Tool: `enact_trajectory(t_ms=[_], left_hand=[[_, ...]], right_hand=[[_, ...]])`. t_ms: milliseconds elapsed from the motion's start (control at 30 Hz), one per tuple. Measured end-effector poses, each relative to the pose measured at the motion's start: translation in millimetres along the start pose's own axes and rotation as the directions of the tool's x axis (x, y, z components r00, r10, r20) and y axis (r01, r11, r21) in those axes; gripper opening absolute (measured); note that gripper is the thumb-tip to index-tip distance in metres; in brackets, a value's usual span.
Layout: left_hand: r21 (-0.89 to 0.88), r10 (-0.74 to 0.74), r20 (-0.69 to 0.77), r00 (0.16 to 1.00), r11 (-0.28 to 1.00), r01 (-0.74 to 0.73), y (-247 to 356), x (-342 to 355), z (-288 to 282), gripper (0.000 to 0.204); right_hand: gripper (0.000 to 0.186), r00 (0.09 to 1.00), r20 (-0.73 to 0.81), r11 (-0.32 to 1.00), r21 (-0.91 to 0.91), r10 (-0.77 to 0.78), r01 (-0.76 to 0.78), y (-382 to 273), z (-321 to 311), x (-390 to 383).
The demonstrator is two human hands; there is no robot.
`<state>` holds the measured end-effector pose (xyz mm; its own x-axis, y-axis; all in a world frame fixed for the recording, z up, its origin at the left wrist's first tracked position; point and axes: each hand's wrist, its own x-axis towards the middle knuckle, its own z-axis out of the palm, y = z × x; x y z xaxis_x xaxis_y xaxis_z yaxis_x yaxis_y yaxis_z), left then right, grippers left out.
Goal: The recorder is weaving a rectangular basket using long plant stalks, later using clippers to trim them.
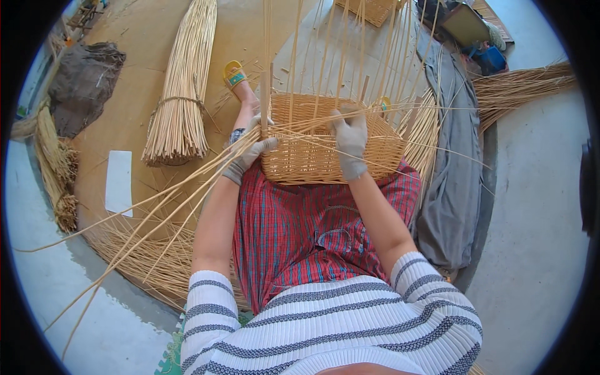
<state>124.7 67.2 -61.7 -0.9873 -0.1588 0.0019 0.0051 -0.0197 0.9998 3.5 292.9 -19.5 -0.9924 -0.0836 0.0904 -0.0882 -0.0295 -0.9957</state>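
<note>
There are two gloved hands, left hand (250,155) and right hand (351,136); one wicker basket (319,164) on the lap; one white sheet (119,183); weaving rods (220,157) too many to count.

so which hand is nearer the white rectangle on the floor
Left. The left hand is at the left end of the basket, right of the white rectangle; the right hand is farther right, at the basket's near side.

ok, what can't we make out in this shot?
All in the head view:
- Upright rods: tops cut off by the upper edge.
- Tied bundle: far end cut off there too.
- Basket: inside bottom hidden by its near wall.
- Right hand: fingertips hidden by the hand itself; exact grip unclear.
- Right slipper: mostly hidden by basket and rods.
</note>
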Motion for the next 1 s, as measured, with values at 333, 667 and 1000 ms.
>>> enact_trajectory(t_ms=[333, 667, 1000], left_hand=[[-0.180, -0.095, -0.143, 0.985, 0.981, 0.069, -13, 3, 11, 0.040], [-0.280, -0.013, -0.198, 0.980, 0.959, -0.044, -24, 2, 19, 0.063], [-0.336, -0.014, -0.232, 0.973, 0.939, -0.067, -41, -3, 18, 0.059]], right_hand=[[0.069, 0.922, 0.248, 0.903, -0.243, -0.296, 0.355, -10, 69, 67], [0.028, 0.978, 0.204, 0.918, -0.395, 0.041, 0.044, -8, -38, -48], [0.018, 0.450, 0.846, 0.091, -0.491, 0.286, 0.866, 32, 16, 34]])
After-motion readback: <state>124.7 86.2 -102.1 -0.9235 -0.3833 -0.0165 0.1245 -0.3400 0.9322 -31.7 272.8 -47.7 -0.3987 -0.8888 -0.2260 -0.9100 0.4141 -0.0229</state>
